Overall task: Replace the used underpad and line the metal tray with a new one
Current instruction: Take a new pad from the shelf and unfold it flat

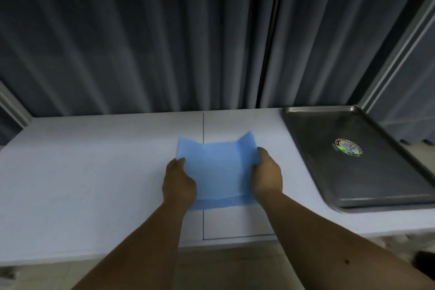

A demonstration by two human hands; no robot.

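A folded blue underpad (219, 172) lies in the middle of the white table (94, 172), its far corners curling upward. My left hand (179, 181) grips its left edge and my right hand (267, 175) grips its right edge, fingers curled around the pad. The metal tray (367, 183) sits bare at the table's right end, with a round sticker (349, 147) on its bottom and no pad inside it.
Dark grey curtains (164, 42) hang right behind the table. A thin dark line (203, 219) marks a rectangle on the tabletop under the pad. Pale floor shows below the table's front edge.
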